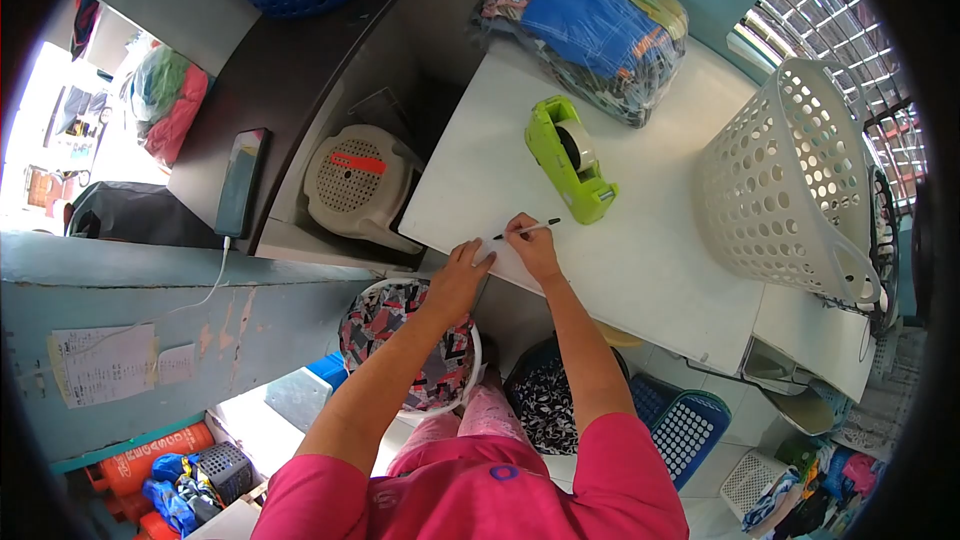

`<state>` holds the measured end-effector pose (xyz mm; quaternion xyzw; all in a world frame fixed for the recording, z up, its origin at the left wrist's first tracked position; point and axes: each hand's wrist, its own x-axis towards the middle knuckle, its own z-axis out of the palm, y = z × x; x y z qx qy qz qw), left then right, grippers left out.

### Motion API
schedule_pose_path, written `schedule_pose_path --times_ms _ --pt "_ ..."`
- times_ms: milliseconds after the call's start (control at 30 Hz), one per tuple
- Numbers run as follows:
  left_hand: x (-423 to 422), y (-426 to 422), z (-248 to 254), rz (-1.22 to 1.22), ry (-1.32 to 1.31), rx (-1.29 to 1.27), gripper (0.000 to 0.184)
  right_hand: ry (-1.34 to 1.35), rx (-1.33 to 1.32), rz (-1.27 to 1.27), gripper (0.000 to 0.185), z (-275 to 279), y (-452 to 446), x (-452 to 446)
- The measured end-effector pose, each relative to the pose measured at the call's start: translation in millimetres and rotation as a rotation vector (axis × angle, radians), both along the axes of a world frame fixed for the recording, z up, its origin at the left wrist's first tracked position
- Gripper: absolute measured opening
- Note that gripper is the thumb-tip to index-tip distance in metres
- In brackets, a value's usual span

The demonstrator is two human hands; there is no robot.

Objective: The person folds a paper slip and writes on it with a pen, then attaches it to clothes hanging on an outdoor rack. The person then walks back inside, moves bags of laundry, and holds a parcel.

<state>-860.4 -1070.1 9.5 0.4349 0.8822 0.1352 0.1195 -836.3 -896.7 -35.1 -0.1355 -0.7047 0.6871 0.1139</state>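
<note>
My right hand (533, 248) grips a pen (540, 227), dark at both ends, above the near left edge of the white table (640, 280). Beneath the pen's point lies a small white slip of paper (508, 262). The fingers and thumb of my left hand (458, 282) hold the slip's left side at the table edge. Any writing on it is too small to make out. A lime-green tape dispenser (572, 160) with a roll of tape stands just beyond my right hand.
A clear plastic bag of folded cloth (590, 30) lies at the table's back. At right stands a tall white laundry basket (780, 180). On the dark counter (290, 70) rests a phone (240, 180) with a cable. A beige stool (350, 180) and a cloth-filled basket (405, 340) stand left.
</note>
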Motion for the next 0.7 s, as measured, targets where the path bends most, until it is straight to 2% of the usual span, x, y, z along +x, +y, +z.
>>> schedule_pose_path --times_ms 233,300,433,500,567,700 --pt "0.0 -0.5 1.2 -0.010 0.014 0.031 0.067 0.002 0.059 -0.017 0.006 -2.7 1.2 -0.4" --pt "-0.4 -0.8 3.1 -0.034 0.046 -0.016 0.050 0.003 0.045 -0.012 0.006 -2.5 1.2 0.2" --pt "-0.4 -0.3 4.8 -0.038 0.049 -0.035 0.050 -0.028 0.008 -0.019 0.006 -3.6 5.1 1.6" --pt "0.5 0.1 5.1 -0.009 0.004 0.014 0.064 -0.037 -0.029 -0.048 0.006 -2.8 5.3 0.4" --pt "-0.2 0.1 4.7 -0.006 -0.001 0.016 0.063 -0.042 -0.172 -0.078 0.004 -2.6 5.4 0.3" --pt "0.4 0.4 3.5 0.009 0.005 0.039 0.059 -0.032 -0.246 -0.113 0.005 2.8 4.5 0.1"
